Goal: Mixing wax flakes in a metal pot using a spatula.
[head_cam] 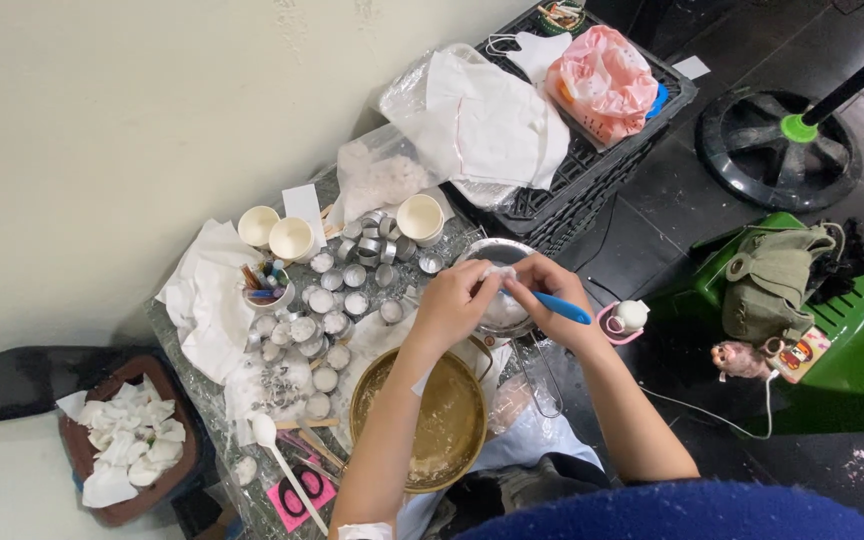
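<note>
Low tabletop (184, 352) against a pale wall, wrapped in clear film and crowded along its wall edge with small metal tealight cups (324, 300), three paper cups (292, 238) and crumpled white tissue (208, 300). Brass-coloured bowl (432, 420) at the near edge, smeared with pale residue. Just beyond it, toward the far right corner, round metal strainer (497, 262), its wire handle running back toward the person's body. Both hands met directly over the strainer, touching or nearly so. Left hand (454, 300) pinched on a small white lump (500, 272) at the strainer's middle. Right hand (552, 288) clenched on a blue-handled tool (562, 307), long axis slanting from the lump outward to the right; working end hidden behind the fingers. Lump at the left fingertips, nearer the left hand; tool tip aimed inward at it. Black crate (592, 160) with white and pink bags past the far edge.
</note>
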